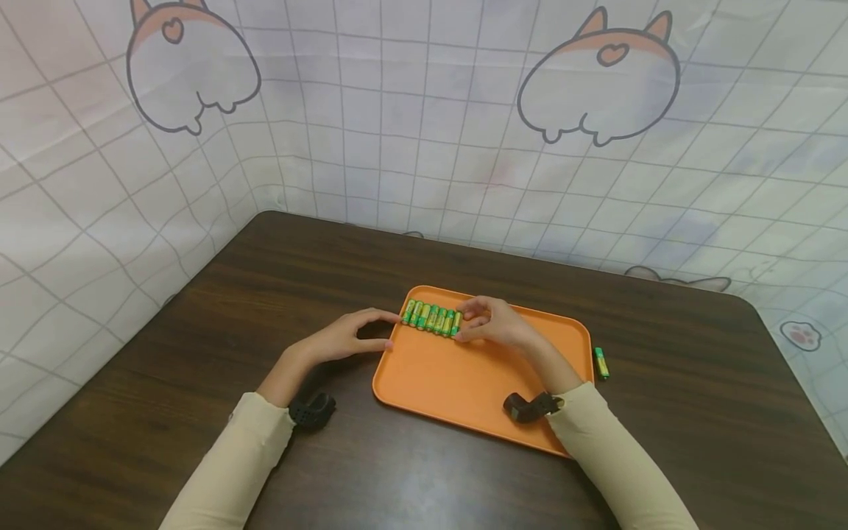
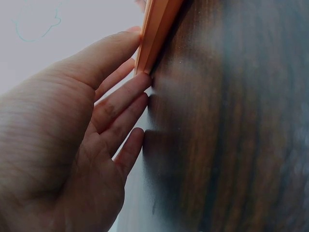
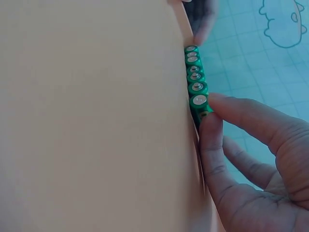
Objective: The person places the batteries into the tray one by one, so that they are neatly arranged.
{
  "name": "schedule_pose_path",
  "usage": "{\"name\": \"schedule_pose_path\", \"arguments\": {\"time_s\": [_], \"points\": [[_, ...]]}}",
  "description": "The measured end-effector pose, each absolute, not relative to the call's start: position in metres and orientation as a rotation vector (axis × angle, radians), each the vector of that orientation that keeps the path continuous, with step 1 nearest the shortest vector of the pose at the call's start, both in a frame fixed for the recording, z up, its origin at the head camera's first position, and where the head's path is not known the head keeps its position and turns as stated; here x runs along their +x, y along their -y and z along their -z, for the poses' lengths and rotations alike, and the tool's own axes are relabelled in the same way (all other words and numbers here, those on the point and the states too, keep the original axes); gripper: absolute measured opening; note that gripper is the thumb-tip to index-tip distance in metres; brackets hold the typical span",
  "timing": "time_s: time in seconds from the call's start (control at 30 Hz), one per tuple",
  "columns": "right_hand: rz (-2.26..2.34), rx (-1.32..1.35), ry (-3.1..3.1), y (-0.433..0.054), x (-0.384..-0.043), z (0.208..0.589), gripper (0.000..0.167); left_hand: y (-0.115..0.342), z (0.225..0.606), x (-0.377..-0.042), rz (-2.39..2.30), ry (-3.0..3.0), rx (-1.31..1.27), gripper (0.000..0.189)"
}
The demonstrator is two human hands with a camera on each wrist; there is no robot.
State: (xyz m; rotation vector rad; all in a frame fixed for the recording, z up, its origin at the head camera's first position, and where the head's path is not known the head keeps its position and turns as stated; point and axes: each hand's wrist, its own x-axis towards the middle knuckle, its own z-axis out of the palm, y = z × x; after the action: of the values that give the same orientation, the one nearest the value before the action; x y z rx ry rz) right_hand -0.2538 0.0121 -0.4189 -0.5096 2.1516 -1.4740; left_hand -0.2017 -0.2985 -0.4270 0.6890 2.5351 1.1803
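Observation:
Several green-and-yellow batteries point(image 1: 433, 319) lie side by side in a row at the far left of an orange tray point(image 1: 457, 390). My right hand point(image 1: 500, 324) pinches the battery at the row's right end point(image 3: 199, 100) between thumb and finger. At the tray's left edge is my left hand point(image 1: 347, 335), its fingers extended, with thumb and fingertips at the rim point(image 2: 153, 36). One left fingertip reaches the row's left end in the head view. In the right wrist view the battery ends face the camera, some flat and some with a raised tip.
One more battery point(image 1: 601, 363) lies on the dark wooden table point(image 1: 318, 258), just right of the tray. A white gridded cloth point(image 1: 424, 110) with cartoon drawings hangs behind and left of the table. Each wrist wears a black device point(image 1: 526, 407).

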Motion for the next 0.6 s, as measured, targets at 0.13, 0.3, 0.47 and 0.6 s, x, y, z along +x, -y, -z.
{"name": "schedule_pose_path", "arguments": {"time_s": [0.13,0.3,0.47,0.6], "points": [[1.48,-0.523,-2.145,-0.016,-0.254,0.417,0.056,0.298,0.426,-0.202,-1.178,-2.539,0.701,0.053],[1.469,-0.513,-2.158,-0.02,-0.253,0.416,0.055,0.298,0.428,-0.203,-1.167,-2.545,0.691,0.053],[1.475,-0.504,-2.166,-0.025,-0.252,0.415,0.051,0.298,0.429,-0.203,-1.166,-2.538,0.658,0.055],[1.491,-0.523,-2.146,-0.03,-0.252,0.415,0.049,0.298,0.429,-0.202,-1.173,-2.539,0.648,0.054]]}}
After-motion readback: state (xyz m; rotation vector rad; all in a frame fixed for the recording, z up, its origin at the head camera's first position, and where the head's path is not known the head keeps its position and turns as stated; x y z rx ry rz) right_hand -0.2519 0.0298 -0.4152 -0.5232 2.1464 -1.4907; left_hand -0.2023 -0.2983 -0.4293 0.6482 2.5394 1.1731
